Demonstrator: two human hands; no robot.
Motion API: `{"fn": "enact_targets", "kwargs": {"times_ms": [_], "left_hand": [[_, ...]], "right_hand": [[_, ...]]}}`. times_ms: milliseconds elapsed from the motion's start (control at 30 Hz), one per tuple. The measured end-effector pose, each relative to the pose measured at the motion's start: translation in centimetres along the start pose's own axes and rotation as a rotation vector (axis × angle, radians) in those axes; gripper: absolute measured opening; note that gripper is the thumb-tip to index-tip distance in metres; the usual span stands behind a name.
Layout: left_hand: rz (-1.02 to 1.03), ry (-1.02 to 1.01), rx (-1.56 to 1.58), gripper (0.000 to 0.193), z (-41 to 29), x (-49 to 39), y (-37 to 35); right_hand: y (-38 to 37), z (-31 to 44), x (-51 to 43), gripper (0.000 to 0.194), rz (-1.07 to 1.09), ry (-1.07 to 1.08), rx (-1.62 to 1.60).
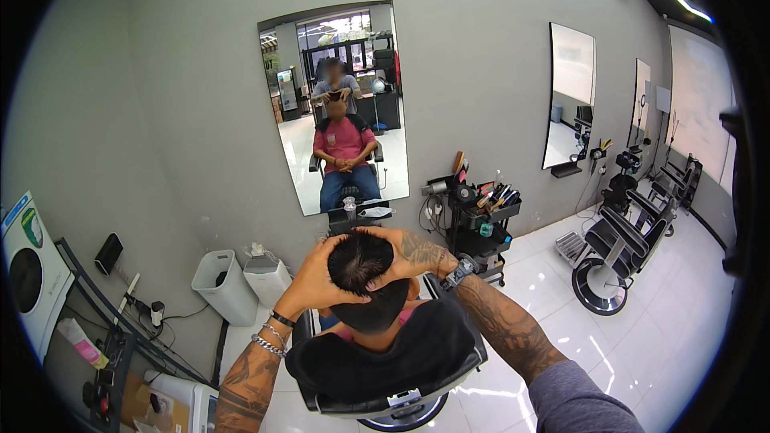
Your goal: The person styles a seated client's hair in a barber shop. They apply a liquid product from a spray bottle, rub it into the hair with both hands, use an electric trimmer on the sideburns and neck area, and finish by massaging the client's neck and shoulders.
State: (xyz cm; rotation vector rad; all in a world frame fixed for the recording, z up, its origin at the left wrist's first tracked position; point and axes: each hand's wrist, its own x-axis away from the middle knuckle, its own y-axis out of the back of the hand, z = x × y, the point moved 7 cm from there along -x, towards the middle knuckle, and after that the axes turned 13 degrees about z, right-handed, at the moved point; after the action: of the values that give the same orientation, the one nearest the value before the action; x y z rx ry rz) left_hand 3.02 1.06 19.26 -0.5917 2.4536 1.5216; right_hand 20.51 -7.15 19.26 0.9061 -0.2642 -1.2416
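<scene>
A person sits facing the wall in a black barber chair [394, 412], with a black towel [385, 361] over the shoulders and chair back. Both my hands are cupped around the short dark hair [361, 255] on top of that person's head [376, 310]. My left hand [310, 276] presses along the left side, its thumb stretched across the back of the crown. On the other side, my right hand [415, 255] curves over the top, its thumb also at the back of the crown. My far fingertips are partly hidden behind the hair.
A wall mirror [355, 162] reflects us both. To the right stands a black trolley [481, 216] with combs and bottles; a second barber chair [619, 246] is farther off. On the left are a grey bin [225, 294], a white appliance [264, 279] and loose cables [174, 316].
</scene>
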Motion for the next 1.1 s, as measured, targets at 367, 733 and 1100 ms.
{"fn": "enact_targets", "kwargs": {"times_ms": [367,733,1100], "left_hand": [[-0.035,0.105,0.163,0.109,-0.5,0.4,-0.5],[-0.311,0.074,0.072,0.085,-1.9,3.1,-0.2],[-0.404,0.059,0.101,0.067,-1.2,4.3,-0.2]], "right_hand": [[-0.2,0.5,-0.1,0.107,-0.068,-0.005,-0.035],[-1.5,1.7,1.6,0.094,-0.230,-0.152,-0.087],[-1.9,0.8,2.9,0.083,-0.273,-0.269,-0.108]]}}
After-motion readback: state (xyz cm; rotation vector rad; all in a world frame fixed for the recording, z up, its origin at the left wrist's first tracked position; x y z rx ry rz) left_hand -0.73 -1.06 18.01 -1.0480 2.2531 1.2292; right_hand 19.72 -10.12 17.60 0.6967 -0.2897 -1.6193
